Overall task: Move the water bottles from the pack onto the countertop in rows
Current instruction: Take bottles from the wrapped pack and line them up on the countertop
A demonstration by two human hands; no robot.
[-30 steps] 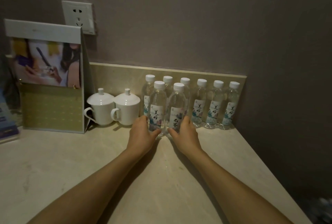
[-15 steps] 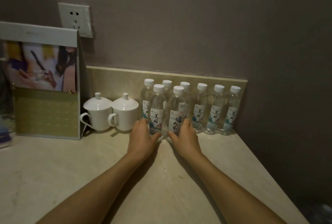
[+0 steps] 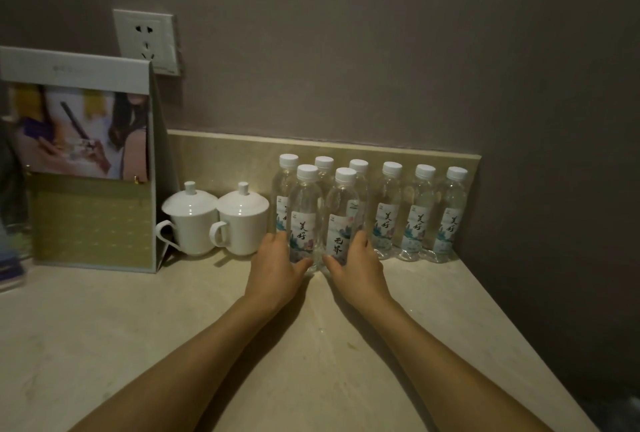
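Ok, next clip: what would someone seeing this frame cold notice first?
Two bare forearms reach in from the bottom, the left hand and right hand each wrapped around the base of a front water bottle on the countertop. Behind them, six more bottles stand in a row along the backsplash. To the left sit two lidded white cups and an upright brochure stand.

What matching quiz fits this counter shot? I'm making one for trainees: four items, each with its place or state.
Items:
1. left hand
2. right hand
3. lidded cups
4. wall socket

Places or states:
A. above the standing card
B. on the front-right bottle
C. between card and bottles
D. on the front-left bottle

Pairs: 1-D, 2-B, 3-C, 4-A
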